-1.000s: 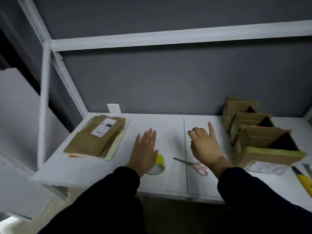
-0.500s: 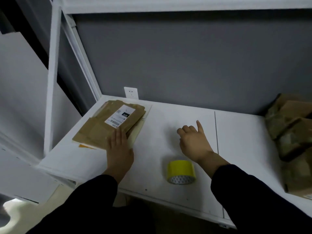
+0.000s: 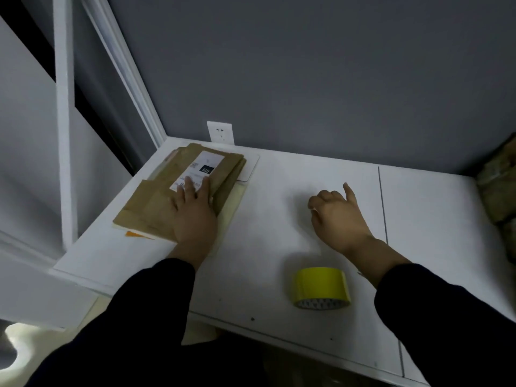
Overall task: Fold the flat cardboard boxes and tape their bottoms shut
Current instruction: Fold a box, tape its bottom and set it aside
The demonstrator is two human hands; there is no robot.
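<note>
A stack of flat brown cardboard boxes (image 3: 156, 202) with a white shipping label lies at the back left of the white table (image 3: 301, 174). My left hand (image 3: 194, 216) rests flat on the stack's right part, fingers straight and reaching onto the label. My right hand (image 3: 339, 217) hovers over the table's middle, fingers loosely curled with one finger raised, holding nothing. A roll of yellow tape (image 3: 321, 287) stands on its side near the front edge, just below my right hand.
Folded cardboard boxes (image 3: 499, 188) show partly at the right edge. A white wall socket (image 3: 220, 132) sits behind the stack. A white frame post (image 3: 65, 121) rises at the table's left corner. Pale sheets and an orange scrap (image 3: 138, 234) lie under the stack.
My left hand has moved left and forward from the table's middle onto the flat stack. The view has swung left, so the scissors and most folded boxes left the frame.
</note>
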